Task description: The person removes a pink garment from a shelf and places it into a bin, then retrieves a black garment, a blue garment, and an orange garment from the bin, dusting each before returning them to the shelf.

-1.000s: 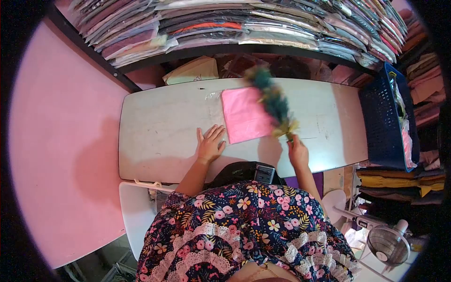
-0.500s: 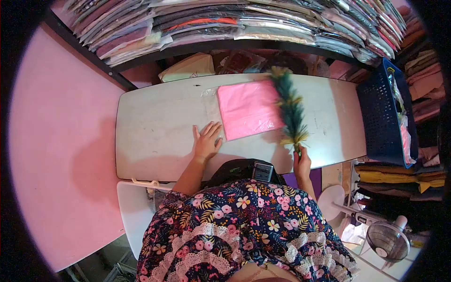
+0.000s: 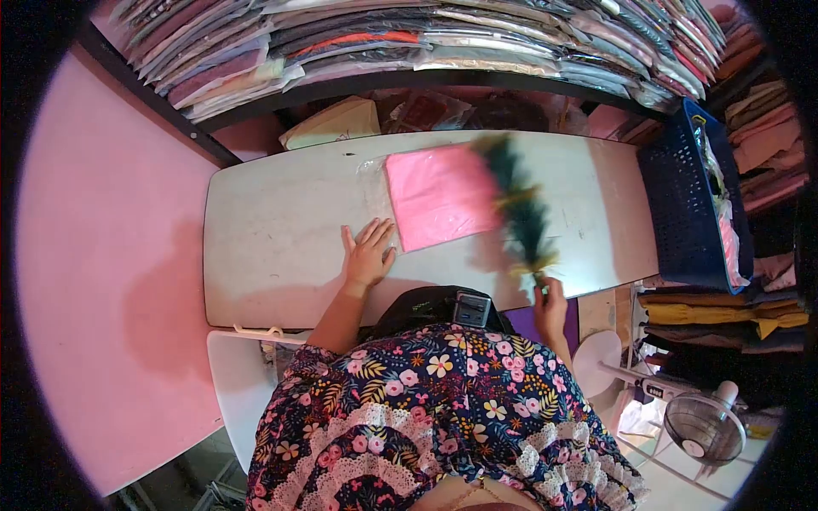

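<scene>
On the white table (image 3: 281,255) lies a folded pink cloth (image 3: 434,200) in a clear plastic bag, turned slightly. My left hand (image 3: 369,255) rests flat with fingers spread, its fingertips right at the bag's left edge. In my right hand (image 3: 550,298) is the handle end of a green and yellow feather duster (image 3: 527,221), gripped near the table's front edge. The duster points away from me and its bushy part overlaps the right side of the pink cloth; its far end is blurred by motion.
Stacks of bagged, folded garments (image 3: 358,43) fill a shelf above the table's far side. A blue perforated basket (image 3: 682,196) with bagged items stands at the right end. Dark and yellow clothes (image 3: 724,311) and a fan (image 3: 703,426) are at lower right, a white bin (image 3: 243,366) at lower left.
The duster's far end has swung slightly left and blurred, while my right hand keeps its grip. My left hand stays flat beside the bag. The whole view has shifted a little.
</scene>
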